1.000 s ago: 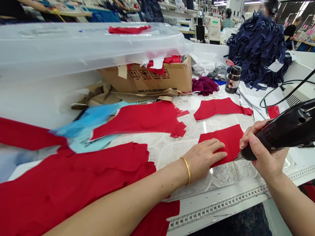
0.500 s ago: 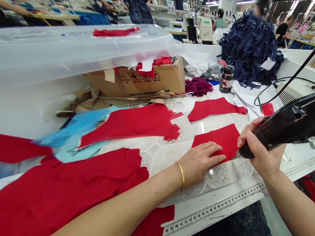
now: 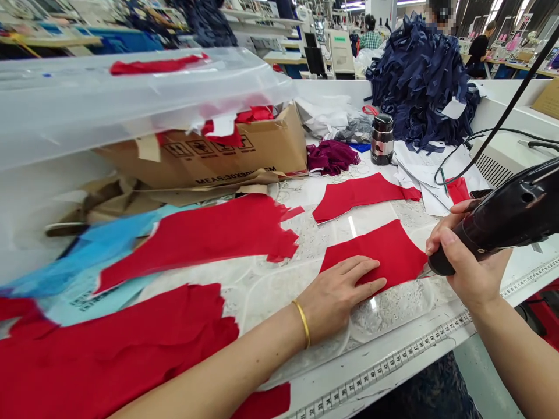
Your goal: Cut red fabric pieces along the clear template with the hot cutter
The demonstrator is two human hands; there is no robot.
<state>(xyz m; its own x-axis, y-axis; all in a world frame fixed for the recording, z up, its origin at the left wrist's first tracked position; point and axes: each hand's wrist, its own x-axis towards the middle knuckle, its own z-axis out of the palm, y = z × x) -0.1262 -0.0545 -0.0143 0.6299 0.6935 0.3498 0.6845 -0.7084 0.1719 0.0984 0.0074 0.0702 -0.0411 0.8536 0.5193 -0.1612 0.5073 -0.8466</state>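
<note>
My left hand [image 3: 338, 294] lies flat, fingers stretched, on the near left part of a red fabric piece [image 3: 382, 250]. In my right hand [image 3: 474, 270] is a black corded hand tool [image 3: 506, 218], its fingers wrapped around the lower body. A thin metal tip [image 3: 424, 272] sticks out of the tool and meets the right corner of that fabric, by its near edge. Just behind lies a second red fabric piece [image 3: 364, 195]. Further left are a larger red piece [image 3: 196, 235] with a ragged right edge and a stack of red fabric [image 3: 109, 355].
A measuring tape [image 3: 384, 369] runs along the table's front edge. Behind stand a cardboard box [image 3: 209, 154], a dark-and-silver canister [image 3: 382, 139] and a heap of navy strips [image 3: 419, 81]. At right, a black cable [image 3: 502, 110] hangs by a vented white box [image 3: 502, 157]. Translucent plastic [image 3: 144, 99] overhangs the left.
The tool's tip has moved right along the near edge of the fabric to its right corner. My left hand stays on the cloth. The view has shifted to the right.
</note>
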